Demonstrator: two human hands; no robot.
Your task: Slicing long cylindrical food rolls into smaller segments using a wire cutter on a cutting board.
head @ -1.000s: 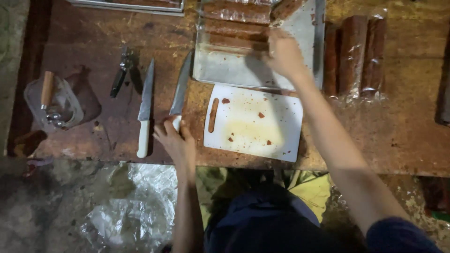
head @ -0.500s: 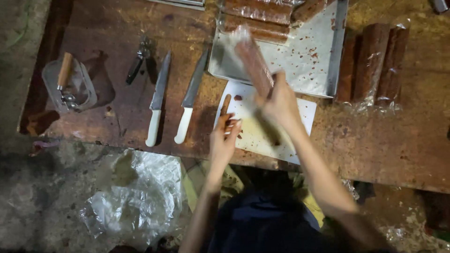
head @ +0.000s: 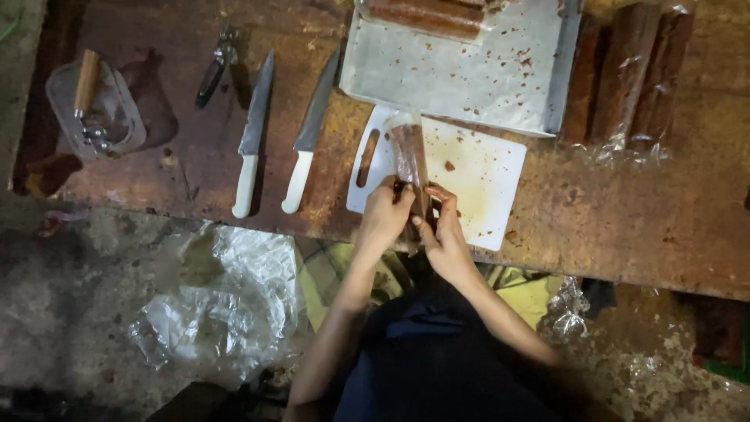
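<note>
A long brown roll wrapped in clear plastic (head: pixel 408 156) lies lengthwise on the white cutting board (head: pixel 484 176), its near end between my hands. My left hand (head: pixel 383 219) grips that near end from the left. My right hand (head: pixel 447 234) pinches the wrapping on the right side of the same end. Both hands sit at the board's front edge, close to the edge of the wooden table (head: pixel 625 219).
Two white-handled knives (head: pixel 254 133) (head: pixel 311 133) lie left of the board, with a dark tool (head: pixel 215 66) beyond. A clear container (head: pixel 98 109) holds a wooden-handled tool. A metal tray (head: pixel 469 66) and wrapped rolls (head: pixel 629 74) lie behind. Crumpled plastic (head: pixel 211 305) is on the floor.
My right hand brought a wrapped roll from the tray down onto the cutting board. My left hand moved from the table edge onto the roll's near end.
</note>
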